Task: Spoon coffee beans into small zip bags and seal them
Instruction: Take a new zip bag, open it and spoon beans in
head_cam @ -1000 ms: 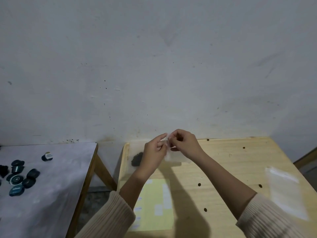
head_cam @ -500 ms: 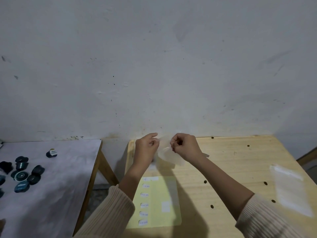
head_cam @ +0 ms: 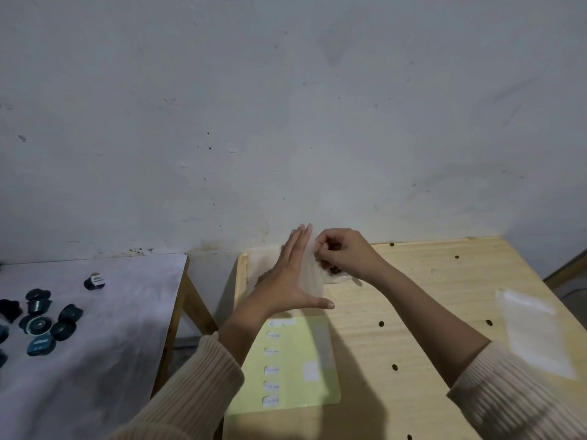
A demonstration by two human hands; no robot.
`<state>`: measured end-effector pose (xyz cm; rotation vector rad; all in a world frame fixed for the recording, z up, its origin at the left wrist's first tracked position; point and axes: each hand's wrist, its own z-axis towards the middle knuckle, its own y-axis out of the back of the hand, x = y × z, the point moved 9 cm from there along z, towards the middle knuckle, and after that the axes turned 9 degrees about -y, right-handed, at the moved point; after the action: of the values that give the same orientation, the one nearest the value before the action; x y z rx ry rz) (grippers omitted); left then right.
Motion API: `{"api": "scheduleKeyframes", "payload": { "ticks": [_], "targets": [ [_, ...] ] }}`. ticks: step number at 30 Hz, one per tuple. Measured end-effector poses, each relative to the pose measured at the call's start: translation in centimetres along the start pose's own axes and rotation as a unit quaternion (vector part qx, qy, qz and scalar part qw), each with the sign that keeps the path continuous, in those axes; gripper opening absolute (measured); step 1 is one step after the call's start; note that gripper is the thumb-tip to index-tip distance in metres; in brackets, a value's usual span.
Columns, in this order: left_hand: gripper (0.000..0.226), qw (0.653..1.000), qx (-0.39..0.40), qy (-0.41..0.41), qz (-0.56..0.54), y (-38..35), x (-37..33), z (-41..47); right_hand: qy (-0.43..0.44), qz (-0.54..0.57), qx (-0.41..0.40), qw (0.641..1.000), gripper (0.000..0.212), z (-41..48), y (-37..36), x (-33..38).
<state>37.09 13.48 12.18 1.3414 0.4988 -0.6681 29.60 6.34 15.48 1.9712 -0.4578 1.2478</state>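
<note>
Frame centre, far edge of the wooden table [head_cam: 444, 274]: left hand [head_cam: 290, 277] flat, fingers straight, thumb out, laid against a small clear zip bag [head_cam: 313, 274]. Right hand [head_cam: 346, 254] has its fingers curled, pinching the bag's top edge. Brown coffee beans [head_cam: 333, 270] lie just below the right hand. Yellow label sheet [head_cam: 298, 360] at lower centre.

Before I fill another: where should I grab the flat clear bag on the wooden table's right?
Pinch the clear zip bag at its far end, where a whiter band, probably the zip strip, runs. Come from above with the right hand; the bag lies flat, so only an edge lifts.
</note>
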Motion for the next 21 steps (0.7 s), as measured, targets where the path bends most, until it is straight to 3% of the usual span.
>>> {"api": "scheduleKeyframes", "payload": {
  "ticks": [7,11,17,21],
  "targets": [
    [0.122,0.996,-0.082,0.022,0.038,-0.3,-0.4,0.5,0.035,-0.097,-0.090,0.991,0.009,-0.3,1.7,-0.3],
    [0.120,0.987,-0.142,0.038,0.060,-0.3,-0.6,1.2,0.063,-0.060,-0.131,0.988,0.024,-0.5,2.3,-0.7],
    [0.119,0.978,-0.186,0.054,0.081,-0.3,-0.1,1.7,0.027,-0.067,-0.002,0.997,0.023,0.6,0.3,-2.3],
    [0.116,0.973,-0.196,0.056,0.110,-0.8,0.3,2.3,0.014,-0.088,-0.005,0.996,0.014,1.7,1.0,-3.1]
  ]
}}
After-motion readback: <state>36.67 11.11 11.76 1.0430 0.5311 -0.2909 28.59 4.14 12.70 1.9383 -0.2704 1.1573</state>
